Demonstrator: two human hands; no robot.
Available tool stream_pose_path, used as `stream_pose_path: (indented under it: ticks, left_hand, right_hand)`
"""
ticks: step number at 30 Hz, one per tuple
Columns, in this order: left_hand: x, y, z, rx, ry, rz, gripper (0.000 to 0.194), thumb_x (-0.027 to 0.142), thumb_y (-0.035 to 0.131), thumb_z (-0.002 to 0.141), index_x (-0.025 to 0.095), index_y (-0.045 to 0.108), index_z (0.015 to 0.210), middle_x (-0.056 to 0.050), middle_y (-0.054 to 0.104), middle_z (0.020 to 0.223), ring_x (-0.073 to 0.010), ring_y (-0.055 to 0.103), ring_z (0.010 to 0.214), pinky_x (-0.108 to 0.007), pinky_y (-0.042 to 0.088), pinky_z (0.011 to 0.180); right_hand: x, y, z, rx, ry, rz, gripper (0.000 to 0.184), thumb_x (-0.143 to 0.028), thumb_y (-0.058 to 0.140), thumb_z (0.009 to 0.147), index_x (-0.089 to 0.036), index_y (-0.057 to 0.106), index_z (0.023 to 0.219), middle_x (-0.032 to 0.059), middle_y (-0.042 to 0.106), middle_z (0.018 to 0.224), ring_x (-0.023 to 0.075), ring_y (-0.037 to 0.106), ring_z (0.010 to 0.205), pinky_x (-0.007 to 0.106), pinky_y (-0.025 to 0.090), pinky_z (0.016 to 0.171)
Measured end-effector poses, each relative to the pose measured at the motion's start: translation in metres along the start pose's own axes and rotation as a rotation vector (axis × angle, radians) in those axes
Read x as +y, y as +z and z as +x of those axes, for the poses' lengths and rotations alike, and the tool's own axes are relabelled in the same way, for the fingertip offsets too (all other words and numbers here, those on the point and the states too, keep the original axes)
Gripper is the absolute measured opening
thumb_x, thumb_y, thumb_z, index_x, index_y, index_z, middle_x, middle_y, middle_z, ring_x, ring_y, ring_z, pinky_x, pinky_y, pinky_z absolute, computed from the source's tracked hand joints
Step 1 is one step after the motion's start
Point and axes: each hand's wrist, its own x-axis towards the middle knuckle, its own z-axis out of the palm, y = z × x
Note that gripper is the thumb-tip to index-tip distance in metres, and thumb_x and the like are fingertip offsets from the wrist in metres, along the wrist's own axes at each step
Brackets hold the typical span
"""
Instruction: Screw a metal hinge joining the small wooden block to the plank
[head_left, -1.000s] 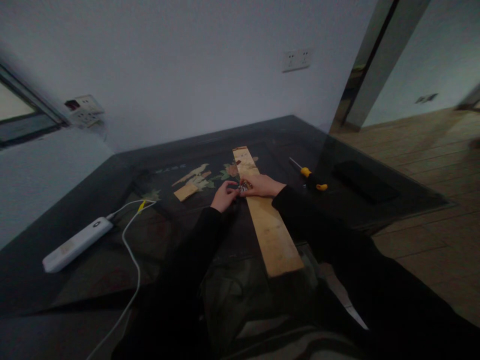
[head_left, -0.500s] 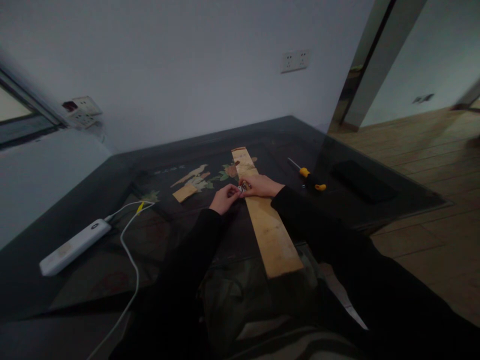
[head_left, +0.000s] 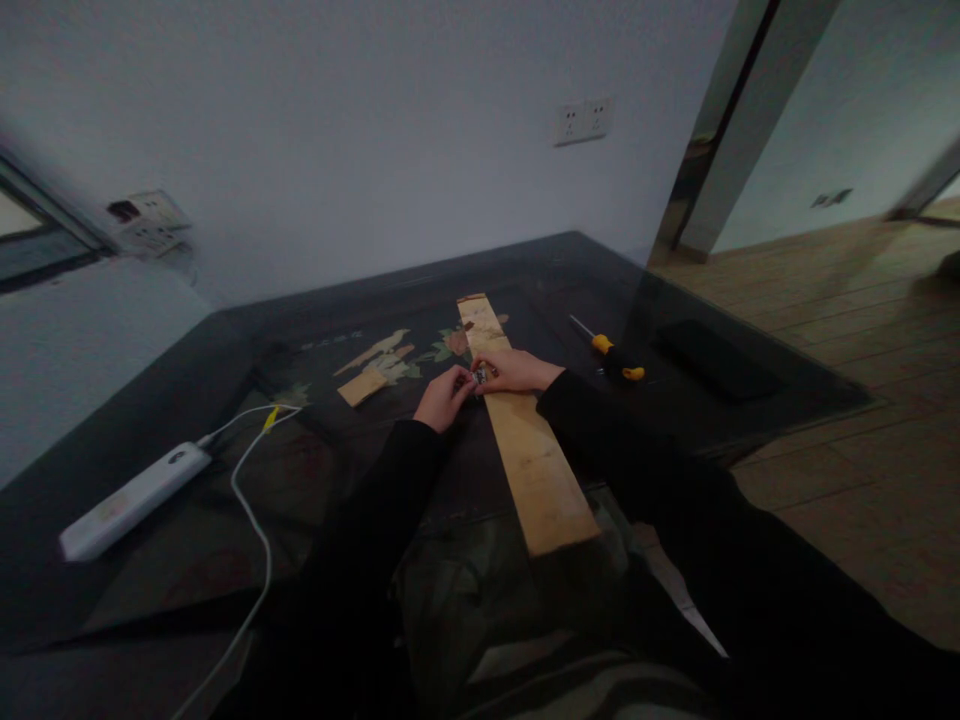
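Across the middle of the bench (head_left: pixel 420 288) lies a long pale board (head_left: pixel 536 470), its near end reaching out over the person's lap (head_left: pixel 465 580). Both hands meet at its left edge, around a small metal part (head_left: pixel 479 376). From where I stand, the right hand (head_left: pixel 517 370) has its fingers curled closed on the part, gripping it against the board. The left hand (head_left: pixel 441 399) comes in from the other side, fingers bent and tips drawn nearly together at the part; I can't tell whether they pinch it or only touch it. Those fingers hide much of the part, so its shape is hard to make out, and the right hand also covers a stretch of the board.

Off to the right rests a yellow and black screwdriver (head_left: pixel 615 358), its tip pointing away, and beyond it a flat black slab (head_left: pixel 716 358). Left of the hands is a wood offcut (head_left: pixel 362 385), just beside a painted bird (head_left: pixel 381 347). Farther left sits a white power strip (head_left: pixel 135 500), its cable (head_left: pixel 259 530) looping toward the near edge, well apart from the hands.
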Motion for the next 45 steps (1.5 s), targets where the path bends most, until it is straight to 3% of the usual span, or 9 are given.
stream_pose_path:
  ticks: [9,19,26,31,37,45]
  left_hand:
    - [-0.002,-0.004,0.002,0.072,0.238,0.293,0.004,0.020,0.054,0.090,0.019,0.057,0.088,-0.007,0.062,0.092,-0.0200,0.058,0.085,-0.032,0.045,0.077]
    - [0.005,-0.002,-0.001,0.175,0.199,0.369,0.006,0.022,0.060,0.089,0.019,0.064,0.092,-0.004,0.068,0.082,-0.0199,0.062,0.080,-0.032,0.043,0.077]
    - [0.005,-0.001,0.000,0.270,0.256,0.337,0.011,0.020,0.061,0.087,0.018,0.069,0.094,-0.006,0.071,0.084,-0.0202,0.064,0.081,-0.033,0.046,0.077]
    - [0.008,0.002,0.000,0.316,0.250,0.204,0.011,0.019,0.060,0.086,0.018,0.070,0.092,-0.006,0.071,0.086,-0.0182,0.064,0.079,-0.031,0.049,0.076]
    - [0.009,0.003,0.001,0.372,0.131,-0.002,0.012,0.021,0.059,0.086,0.018,0.070,0.090,-0.005,0.072,0.089,-0.0169,0.065,0.080,-0.029,0.052,0.075]
    - [0.007,0.005,0.005,0.359,-0.031,-0.233,0.011,0.027,0.064,0.081,0.018,0.068,0.086,-0.006,0.073,0.087,-0.0183,0.068,0.081,-0.031,0.053,0.076]
  right_hand:
    - [-0.003,-0.001,-0.002,-0.001,0.008,-0.007,0.046,-0.045,0.066,0.081,-0.021,0.060,0.119,0.0088,0.068,0.113,0.0244,0.062,0.102,0.026,0.036,0.070]
    - [-0.003,-0.002,-0.002,-0.005,0.022,-0.013,0.047,-0.050,0.065,0.080,-0.022,0.060,0.119,0.0081,0.068,0.115,0.0246,0.062,0.104,0.027,0.038,0.071]
    - [-0.005,-0.001,-0.002,-0.010,0.041,-0.039,0.050,-0.050,0.065,0.081,-0.021,0.059,0.120,0.0101,0.068,0.117,0.0258,0.062,0.106,0.028,0.039,0.073]
    - [-0.002,0.000,-0.001,0.000,0.025,-0.031,0.050,-0.051,0.065,0.081,-0.020,0.060,0.119,0.0099,0.068,0.115,0.0252,0.062,0.104,0.028,0.039,0.072]
    - [0.000,0.000,0.000,-0.015,0.028,-0.002,0.055,-0.052,0.067,0.079,-0.021,0.061,0.123,0.0103,0.068,0.112,0.0245,0.061,0.101,0.028,0.038,0.073]
    - [-0.001,-0.003,0.002,0.078,-0.126,0.332,0.049,-0.044,0.070,0.077,-0.012,0.059,0.112,0.0037,0.059,0.088,0.0136,0.048,0.073,0.025,0.033,0.066]
